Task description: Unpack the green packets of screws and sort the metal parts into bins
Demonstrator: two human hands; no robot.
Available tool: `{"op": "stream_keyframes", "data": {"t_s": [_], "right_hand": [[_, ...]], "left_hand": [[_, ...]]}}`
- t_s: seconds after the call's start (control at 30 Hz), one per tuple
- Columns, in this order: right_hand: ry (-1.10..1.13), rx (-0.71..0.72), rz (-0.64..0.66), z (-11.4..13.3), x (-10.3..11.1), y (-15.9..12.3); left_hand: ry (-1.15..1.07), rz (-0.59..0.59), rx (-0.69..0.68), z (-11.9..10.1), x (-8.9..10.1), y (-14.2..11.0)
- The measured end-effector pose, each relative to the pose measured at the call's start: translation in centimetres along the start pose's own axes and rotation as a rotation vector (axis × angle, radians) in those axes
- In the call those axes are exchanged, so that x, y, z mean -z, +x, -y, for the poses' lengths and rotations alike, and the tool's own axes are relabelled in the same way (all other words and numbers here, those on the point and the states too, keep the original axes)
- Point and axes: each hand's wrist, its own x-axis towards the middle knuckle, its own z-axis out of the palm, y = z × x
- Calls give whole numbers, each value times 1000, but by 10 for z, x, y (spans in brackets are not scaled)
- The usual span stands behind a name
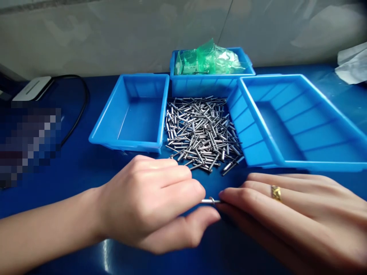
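Note:
Between my hands, low in the middle of the head view, a silver blind rivet [207, 201] lies nearly level. Its collar shows in the gap between the hands. My left hand [155, 202] has its fingers curled round the thicker end, with the thumb reaching forward below. The thin end is pinched by the fingertips of my right hand [289, 214], which wears a gold ring [276, 193]. Both ends of the rivet are hidden by fingers. Just beyond the hands spreads a loose pile of metal screws and rivets [200, 131] on the blue table.
A blue bin [126, 144] stands left of the pile and a larger blue bin [329, 165] right of it. Behind is a third blue bin [200, 82] holding green plastic bags [200, 59]. A white device [34, 88] with a black cable [83, 110] sits far left.

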Motion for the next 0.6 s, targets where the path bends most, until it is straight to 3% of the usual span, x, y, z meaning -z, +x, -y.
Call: {"op": "stream_keyframes", "data": {"t_s": [0.1, 0.33, 0.6], "right_hand": [[14, 30, -2, 1, 1, 4], [49, -50, -6, -4, 4, 0], [113, -91, 69, -1, -4, -5]], "left_hand": [[15, -20, -12, 2, 1, 0], [62, 16, -51, 9, -2, 3], [4, -103, 25, 5, -5, 2]]}}
